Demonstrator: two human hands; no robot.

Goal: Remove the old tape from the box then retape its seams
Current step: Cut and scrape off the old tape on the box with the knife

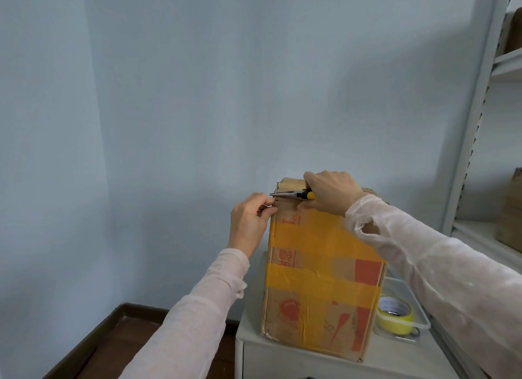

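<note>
A tall brown cardboard box (310,302) with red print and bands of yellow tape (319,284) stands on a white cabinet (296,359). My right hand (329,192) grips needle-nose pliers (293,194) with black and yellow handles, the jaws pointing left at the box's top left corner. My left hand (250,219) sits against that corner's edge, its fingers curled and pinching a small thin metal piece there. A roll of yellow tape (395,313) lies to the right of the box.
The tape roll sits in a clear plastic tray (415,302) on the cabinet's right side. A grey metal shelf unit (480,118) holding cardboard items stands at the right. Blue walls are behind, and a dark wooden floor (113,342) lies at the lower left.
</note>
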